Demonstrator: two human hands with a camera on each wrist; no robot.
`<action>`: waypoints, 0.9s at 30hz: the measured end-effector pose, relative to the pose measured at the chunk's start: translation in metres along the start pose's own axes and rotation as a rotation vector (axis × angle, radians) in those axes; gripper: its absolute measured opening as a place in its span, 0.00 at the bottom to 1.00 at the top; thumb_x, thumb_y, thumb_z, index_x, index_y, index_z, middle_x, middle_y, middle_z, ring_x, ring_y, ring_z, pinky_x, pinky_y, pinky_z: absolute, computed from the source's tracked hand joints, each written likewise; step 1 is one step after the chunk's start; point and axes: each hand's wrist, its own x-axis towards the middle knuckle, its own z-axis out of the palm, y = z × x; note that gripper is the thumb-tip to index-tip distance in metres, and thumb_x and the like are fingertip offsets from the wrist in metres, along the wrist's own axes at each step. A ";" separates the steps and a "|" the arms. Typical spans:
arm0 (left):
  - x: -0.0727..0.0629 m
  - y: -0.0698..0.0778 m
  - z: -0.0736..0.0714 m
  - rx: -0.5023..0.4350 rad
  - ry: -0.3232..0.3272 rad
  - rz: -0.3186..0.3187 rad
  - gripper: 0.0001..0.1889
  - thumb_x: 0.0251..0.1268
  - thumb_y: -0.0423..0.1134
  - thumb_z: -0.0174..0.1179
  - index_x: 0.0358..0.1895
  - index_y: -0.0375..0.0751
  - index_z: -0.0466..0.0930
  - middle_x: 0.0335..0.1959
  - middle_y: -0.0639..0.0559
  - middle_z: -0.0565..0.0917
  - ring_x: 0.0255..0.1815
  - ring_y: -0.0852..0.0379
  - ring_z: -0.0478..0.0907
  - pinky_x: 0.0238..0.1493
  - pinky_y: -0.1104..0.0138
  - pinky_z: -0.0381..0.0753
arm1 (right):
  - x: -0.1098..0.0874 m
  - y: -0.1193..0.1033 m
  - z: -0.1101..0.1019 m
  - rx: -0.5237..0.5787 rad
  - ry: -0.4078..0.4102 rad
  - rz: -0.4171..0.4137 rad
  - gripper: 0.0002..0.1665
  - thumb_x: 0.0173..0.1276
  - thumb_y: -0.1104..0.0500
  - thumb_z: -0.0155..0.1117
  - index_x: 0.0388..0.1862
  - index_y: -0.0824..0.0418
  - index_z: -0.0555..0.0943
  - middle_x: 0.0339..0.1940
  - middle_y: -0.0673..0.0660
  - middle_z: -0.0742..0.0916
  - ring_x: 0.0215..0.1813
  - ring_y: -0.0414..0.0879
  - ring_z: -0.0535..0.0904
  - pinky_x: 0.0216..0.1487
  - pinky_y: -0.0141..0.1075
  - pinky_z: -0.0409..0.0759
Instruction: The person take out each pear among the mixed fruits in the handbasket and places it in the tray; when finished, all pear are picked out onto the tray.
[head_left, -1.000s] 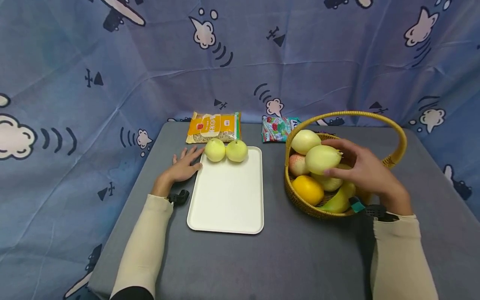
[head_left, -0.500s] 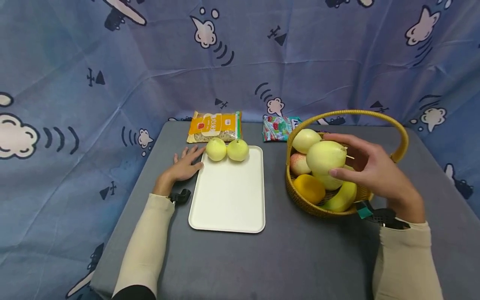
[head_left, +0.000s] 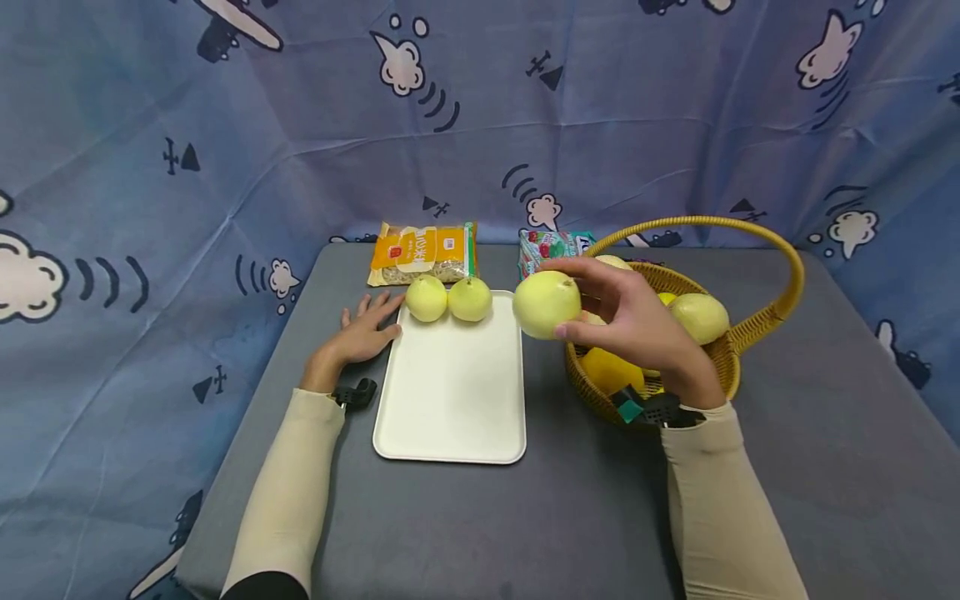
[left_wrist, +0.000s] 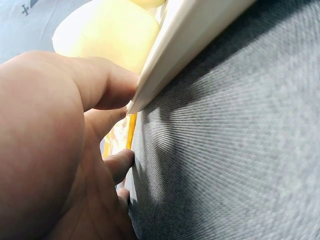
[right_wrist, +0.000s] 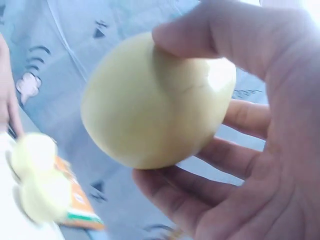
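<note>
My right hand (head_left: 637, 321) holds a pale yellow-green pear (head_left: 547, 304) in the air, between the tray's far right corner and the basket. In the right wrist view, thumb and fingers curl round this pear (right_wrist: 160, 102). A white tray (head_left: 450, 400) lies on the grey table, with two similar pears, a left one (head_left: 427, 298) and a right one (head_left: 470, 299), side by side at its far end. My left hand (head_left: 363, 333) rests at the tray's left edge, fingers spread. The left wrist view shows its thumb (left_wrist: 107, 82) touching the tray rim (left_wrist: 165, 65).
A wicker basket (head_left: 731, 367) with a tall handle stands at the right, with several fruits inside, among them a pear (head_left: 700, 317) and an orange-yellow fruit (head_left: 611, 372). Behind the tray lies an orange food packet (head_left: 422, 254); a green-and-red packet (head_left: 551, 247) is partly hidden.
My right hand has lifted the pear from the basket and carried it left towards the tray. Another pear in the basket now shows. The left hand stays at the tray's edge.
</note>
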 end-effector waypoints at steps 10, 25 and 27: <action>0.002 -0.001 -0.001 -0.005 0.002 0.001 0.36 0.90 0.47 0.49 0.93 0.54 0.48 0.94 0.40 0.39 0.92 0.32 0.22 0.82 0.30 0.14 | 0.053 0.031 0.072 0.115 -0.081 -0.021 0.42 0.70 0.66 0.79 0.81 0.61 0.75 0.77 0.58 0.82 0.71 0.55 0.83 0.74 0.44 0.82; 0.002 -0.002 -0.001 0.021 0.025 0.030 0.36 0.89 0.46 0.49 0.92 0.52 0.49 0.93 0.38 0.41 0.92 0.29 0.24 0.81 0.27 0.15 | 0.096 0.085 0.145 0.178 -0.084 0.096 0.39 0.69 0.64 0.80 0.78 0.60 0.78 0.78 0.60 0.79 0.72 0.59 0.83 0.73 0.48 0.83; 0.002 -0.003 -0.001 0.022 0.026 0.031 0.36 0.89 0.46 0.49 0.92 0.53 0.49 0.93 0.38 0.41 0.92 0.29 0.25 0.81 0.28 0.15 | 0.098 0.090 0.152 0.174 -0.085 0.115 0.40 0.69 0.63 0.80 0.78 0.59 0.78 0.78 0.60 0.79 0.72 0.60 0.83 0.72 0.48 0.84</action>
